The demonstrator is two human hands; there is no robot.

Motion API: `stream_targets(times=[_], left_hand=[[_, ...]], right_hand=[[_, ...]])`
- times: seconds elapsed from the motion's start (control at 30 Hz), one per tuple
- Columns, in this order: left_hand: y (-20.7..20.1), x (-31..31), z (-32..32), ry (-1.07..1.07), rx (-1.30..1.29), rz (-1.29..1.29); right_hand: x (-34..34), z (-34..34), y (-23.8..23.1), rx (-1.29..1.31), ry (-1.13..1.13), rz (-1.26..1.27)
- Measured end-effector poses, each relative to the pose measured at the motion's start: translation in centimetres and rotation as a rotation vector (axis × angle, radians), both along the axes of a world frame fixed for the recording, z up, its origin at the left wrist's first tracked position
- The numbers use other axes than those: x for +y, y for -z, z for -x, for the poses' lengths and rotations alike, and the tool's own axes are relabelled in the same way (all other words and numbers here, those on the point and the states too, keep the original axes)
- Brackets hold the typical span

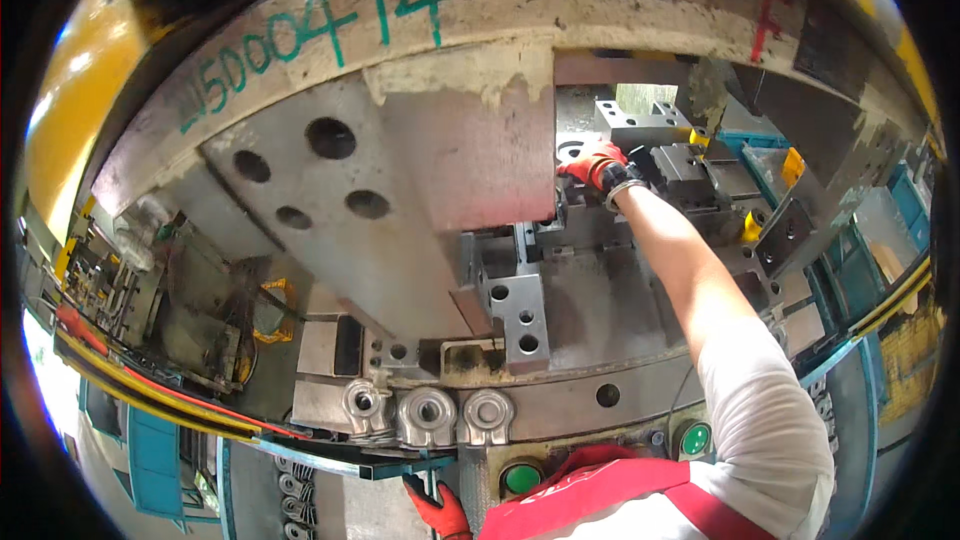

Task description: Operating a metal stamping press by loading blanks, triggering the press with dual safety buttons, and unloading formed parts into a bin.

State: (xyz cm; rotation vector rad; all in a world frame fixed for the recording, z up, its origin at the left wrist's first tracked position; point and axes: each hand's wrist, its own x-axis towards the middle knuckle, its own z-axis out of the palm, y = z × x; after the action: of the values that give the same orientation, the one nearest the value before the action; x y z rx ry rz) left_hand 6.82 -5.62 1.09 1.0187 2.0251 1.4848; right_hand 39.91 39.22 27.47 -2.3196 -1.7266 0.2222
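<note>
My right hand [597,162], in a red glove, reaches far into the machine between the steel die blocks. Its fingers are curled in, and what they grip is partly hidden. Right beside the fingertips lies a pale ring-shaped metal part [570,150]. My left hand [440,512], also gloved in red, is low at the front, next to a blue rail [400,467]. Its thumb and forefinger are spread apart, with a narrow upright bar in the gap between them. On the ledge ahead of it sit three ring-shaped metal parts [428,417].
A massive steel press block [400,170] hangs left of my right arm. Dark die blocks [685,172] stand to its right. Green push buttons [522,478] [692,438] face me along the front edge. More ring parts [292,508] are stacked at lower left.
</note>
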Motion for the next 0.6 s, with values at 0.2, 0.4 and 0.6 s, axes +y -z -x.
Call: stream_targets(times=[0.2,0.4,0.6], left_hand=[[0.4,1.5,-1.5,-0.080,-0.037,0.001],[3.0,1.7,-0.7,-0.094,-0.080,-0.102],[5.6,-0.2,-0.5,-0.099,-0.093,-0.067]], right_hand=[[0.4,1.2,-1.6,-0.237,-0.393,0.127],[1.5,0.7,1.0,-0.177,-0.273,0.097],[-5.3,2.4,1.7,-0.096,-0.102,0.020]])
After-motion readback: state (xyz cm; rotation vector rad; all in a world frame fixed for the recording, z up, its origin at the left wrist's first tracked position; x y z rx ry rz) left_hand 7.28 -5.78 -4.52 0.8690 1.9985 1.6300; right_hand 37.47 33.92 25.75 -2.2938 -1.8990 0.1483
